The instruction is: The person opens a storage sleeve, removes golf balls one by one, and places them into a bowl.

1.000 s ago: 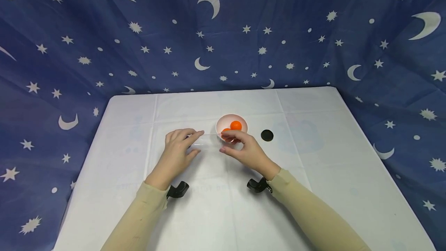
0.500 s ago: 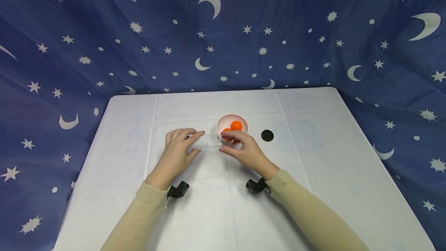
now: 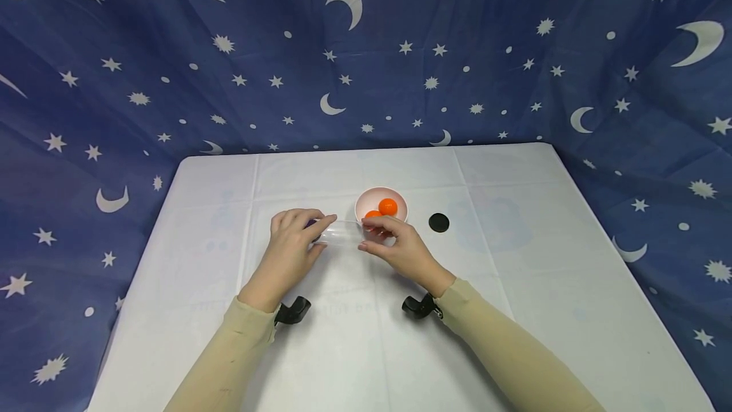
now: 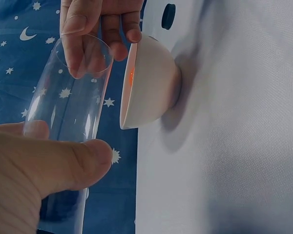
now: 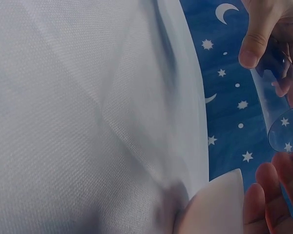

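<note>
My left hand [image 3: 291, 240] grips a clear tube [image 3: 343, 233] near one end, thumb on one side and fingers on the other. The tube lies roughly level above the table, its mouth facing right. A dark blue patch [image 4: 63, 207] shows in the tube by the left palm. At the mouth is my right hand [image 3: 403, 247], thumb and fingers spread apart and gently bent. In the left wrist view its fingertips overlap the rim. Just behind it stands a pink bowl [image 3: 366, 198] with orange balls [image 3: 387, 207], partly covered by the fingers.
A flat black disc [image 3: 438, 222] lies on the table to the right of the bowl. A white cloth [image 3: 515, 285] covers the table, and a blue curtain [image 3: 389, 49] with moons and stars hangs behind and at both sides.
My right hand has shifted very slightly left, closer to the tube. Glare on the tube differs, and a dark blue patch now shows beside the left fingers in the head view.
</note>
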`<state>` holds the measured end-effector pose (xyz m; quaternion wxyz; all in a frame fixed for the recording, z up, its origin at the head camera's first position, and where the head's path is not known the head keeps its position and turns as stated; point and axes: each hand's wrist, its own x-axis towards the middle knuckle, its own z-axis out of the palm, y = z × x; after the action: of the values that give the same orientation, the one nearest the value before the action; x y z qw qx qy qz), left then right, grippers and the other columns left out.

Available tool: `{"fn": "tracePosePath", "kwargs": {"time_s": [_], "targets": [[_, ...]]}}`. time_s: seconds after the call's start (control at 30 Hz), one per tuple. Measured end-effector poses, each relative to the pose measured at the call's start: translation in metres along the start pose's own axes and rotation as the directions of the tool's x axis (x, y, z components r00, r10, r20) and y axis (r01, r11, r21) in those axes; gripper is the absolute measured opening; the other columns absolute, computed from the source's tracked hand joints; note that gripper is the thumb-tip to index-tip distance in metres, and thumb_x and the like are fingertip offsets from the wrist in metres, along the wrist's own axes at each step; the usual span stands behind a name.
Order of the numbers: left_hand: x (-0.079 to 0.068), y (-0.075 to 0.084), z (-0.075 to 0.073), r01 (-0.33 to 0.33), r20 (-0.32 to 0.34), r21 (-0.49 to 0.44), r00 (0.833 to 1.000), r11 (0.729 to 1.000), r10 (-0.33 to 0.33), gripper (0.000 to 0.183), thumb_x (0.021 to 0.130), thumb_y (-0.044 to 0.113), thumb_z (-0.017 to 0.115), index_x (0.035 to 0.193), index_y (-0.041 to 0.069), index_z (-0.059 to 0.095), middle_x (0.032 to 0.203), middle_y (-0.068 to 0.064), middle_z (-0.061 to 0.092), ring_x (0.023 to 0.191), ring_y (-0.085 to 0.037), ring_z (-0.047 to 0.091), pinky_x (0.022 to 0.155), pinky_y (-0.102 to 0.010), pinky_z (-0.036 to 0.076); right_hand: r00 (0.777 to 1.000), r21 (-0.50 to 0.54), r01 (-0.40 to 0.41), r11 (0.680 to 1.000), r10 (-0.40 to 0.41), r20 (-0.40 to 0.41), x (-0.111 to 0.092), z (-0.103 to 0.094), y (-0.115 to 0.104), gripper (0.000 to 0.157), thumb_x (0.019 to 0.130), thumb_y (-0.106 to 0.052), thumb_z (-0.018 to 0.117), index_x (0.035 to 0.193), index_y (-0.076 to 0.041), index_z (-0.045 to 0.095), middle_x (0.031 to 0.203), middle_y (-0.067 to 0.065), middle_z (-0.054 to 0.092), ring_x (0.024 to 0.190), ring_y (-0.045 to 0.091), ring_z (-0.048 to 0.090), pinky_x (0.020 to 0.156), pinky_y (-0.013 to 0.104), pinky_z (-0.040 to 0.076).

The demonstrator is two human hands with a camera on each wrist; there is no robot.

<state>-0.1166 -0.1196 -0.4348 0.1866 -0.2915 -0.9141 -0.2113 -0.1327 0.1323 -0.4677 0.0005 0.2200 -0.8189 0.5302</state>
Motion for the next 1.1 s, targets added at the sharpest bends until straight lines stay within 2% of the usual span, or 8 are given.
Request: {"fn": "tracePosePath", "kwargs": {"time_s": [0.17, 0.43, 0.67, 0.93, 1.1], "targets": [[0.0006, -0.0002, 0.0011, -0.004, -0.001, 0.010, 1.000, 1.000, 0.004, 0.054, 0.076, 0.006, 0.082, 0.126, 0.015, 0.065, 0.117, -0.005, 0.058, 0.111, -0.031, 0.049, 0.097, -0.051, 0.028, 1.000, -0.003, -0.002, 1.000, 0.002, 0.000, -0.0003, -0.0001, 0.0006, 0.046, 0.080, -0.036, 0.079, 0.121, -0.020, 0.066, 0.111, -0.009, 0.066, 0.091, 0.012, 0.060, 0.083, 0.032, 0.050], [0.0007, 0.0008, -0.0012, 0.002, -0.001, -0.008, 1.000, 1.000, -0.002, 0.057, 0.074, 0.006, 0.083, 0.127, 0.016, 0.064, 0.119, -0.005, 0.057, 0.112, -0.031, 0.048, 0.098, -0.051, 0.027, 1.000, -0.002, -0.004, 1.000, 0.004, 0.012, -0.0001, -0.0001, 0.0020, 0.050, 0.081, -0.037, 0.078, 0.123, -0.015, 0.065, 0.113, 0.004, 0.066, 0.092, 0.017, 0.061, 0.083, 0.035, 0.050], [0.0000, 0.0004, -0.0012, -0.001, -0.004, -0.002, 1.000, 1.000, 0.001, 0.058, 0.073, 0.005, 0.083, 0.127, 0.016, 0.064, 0.119, -0.005, 0.057, 0.112, -0.032, 0.048, 0.097, -0.052, 0.027, 1.000, -0.011, -0.008, 1.000, 0.008, 0.019, -0.0008, -0.0012, 0.0003, 0.048, 0.080, -0.033, 0.079, 0.123, -0.020, 0.064, 0.102, -0.009, 0.065, 0.085, 0.014, 0.061, 0.081, 0.034, 0.052], [-0.0029, -0.0011, -0.0007, 0.023, -0.012, -0.024, 1.000, 0.999, -0.023, 0.056, 0.074, 0.006, 0.083, 0.126, 0.016, 0.065, 0.118, -0.006, 0.058, 0.112, -0.032, 0.048, 0.097, -0.052, 0.027, 1.000, -0.007, 0.001, 1.000, 0.000, 0.021, -0.0026, -0.0015, -0.0009, 0.045, 0.081, -0.028, 0.079, 0.122, -0.021, 0.064, 0.097, -0.008, 0.065, 0.081, 0.011, 0.060, 0.079, 0.038, 0.053], [-0.0068, -0.0040, 0.0003, 0.050, -0.025, -0.049, 0.998, 0.998, -0.051, 0.057, 0.074, 0.005, 0.083, 0.127, 0.017, 0.064, 0.118, -0.006, 0.058, 0.112, -0.031, 0.048, 0.097, -0.052, 0.026, 1.000, -0.040, 0.006, 0.999, -0.005, 0.011, -0.0016, -0.0046, -0.0035, 0.045, 0.081, -0.037, 0.077, 0.121, -0.021, 0.064, 0.094, -0.008, 0.064, 0.080, 0.012, 0.059, 0.077, 0.041, 0.053]]}}
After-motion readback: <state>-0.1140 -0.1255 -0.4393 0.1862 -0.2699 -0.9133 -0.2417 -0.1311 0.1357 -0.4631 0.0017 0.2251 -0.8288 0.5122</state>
